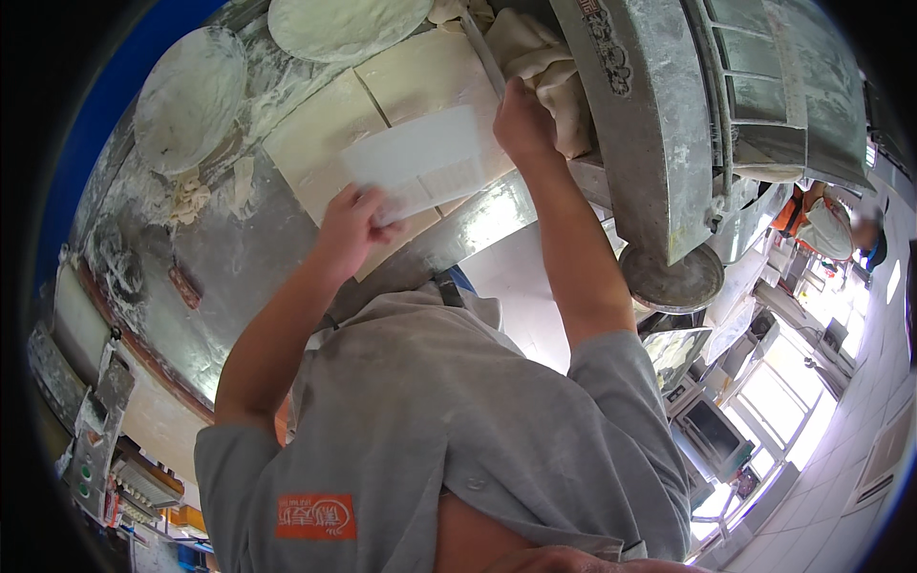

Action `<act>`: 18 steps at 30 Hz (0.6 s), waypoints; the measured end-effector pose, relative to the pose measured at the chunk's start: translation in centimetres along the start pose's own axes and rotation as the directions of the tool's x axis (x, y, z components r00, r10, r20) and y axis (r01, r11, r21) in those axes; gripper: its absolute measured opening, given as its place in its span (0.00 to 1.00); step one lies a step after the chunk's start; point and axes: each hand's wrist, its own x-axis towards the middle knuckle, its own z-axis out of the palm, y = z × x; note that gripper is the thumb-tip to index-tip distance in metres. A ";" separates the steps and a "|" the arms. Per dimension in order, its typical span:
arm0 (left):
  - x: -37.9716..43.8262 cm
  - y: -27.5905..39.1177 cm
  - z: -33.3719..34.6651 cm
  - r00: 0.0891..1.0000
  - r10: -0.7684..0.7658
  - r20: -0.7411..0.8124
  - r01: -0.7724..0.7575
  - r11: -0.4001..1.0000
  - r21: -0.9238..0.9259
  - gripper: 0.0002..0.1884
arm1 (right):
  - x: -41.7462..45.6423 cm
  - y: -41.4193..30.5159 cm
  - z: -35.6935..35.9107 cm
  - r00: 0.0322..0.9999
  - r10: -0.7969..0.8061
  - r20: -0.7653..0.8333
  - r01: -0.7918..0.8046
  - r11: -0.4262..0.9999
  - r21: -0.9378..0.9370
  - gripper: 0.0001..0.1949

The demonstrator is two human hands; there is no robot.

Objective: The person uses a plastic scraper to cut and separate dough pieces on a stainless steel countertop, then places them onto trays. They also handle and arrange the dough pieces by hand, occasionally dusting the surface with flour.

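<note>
My left hand [362, 218] grips the near-left corner of a pale, translucent rectangular sheet [419, 154], blurred by motion. It lies over or just above a flat, cream-coloured dough sheet [423, 79], which straight cuts divide into large pieces. My right hand [526, 122] is closed around the near end of a long, narrow grey blade-like tool [483, 54]; its far end passes beside the dough, and I cannot tell whether it is a knife. Folds of soft dough [537, 57] are heaped to the right of that tool.
Two round, flour-covered shapes [190, 100] stand at the upper left of the floured metal worktop [251, 286], near dough scraps [190, 197] and a small brown piece [185, 286]. A metal machine [645, 107] flanks the right side, above a round metal vessel [673, 279]. Another person [824, 222] is far right.
</note>
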 end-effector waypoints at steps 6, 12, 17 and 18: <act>-8.8 -1.8 -11.7 0.963 0.122 -0.242 -0.112 0.992 0.054 0.10 | 1.8 -0.3 -0.4 0.996 0.039 0.076 -0.039 0.999 -0.001 0.12; -13.8 -4.5 -18.9 0.897 0.125 -0.424 -0.207 0.966 -0.152 0.10 | 3.3 -2.5 -2.2 0.993 0.064 0.103 -0.066 0.998 0.016 0.17; -15.1 -6.7 -22.7 0.857 0.172 -0.485 -0.306 0.928 -0.212 0.10 | 1.0 -2.1 -2.7 0.991 0.055 0.121 -0.055 0.998 -0.004 0.16; -15.0 -7.0 -23.2 0.863 0.182 -0.470 -0.317 0.922 -0.224 0.10 | 0.4 -1.2 -2.1 0.992 0.053 0.113 -0.051 0.999 -0.020 0.18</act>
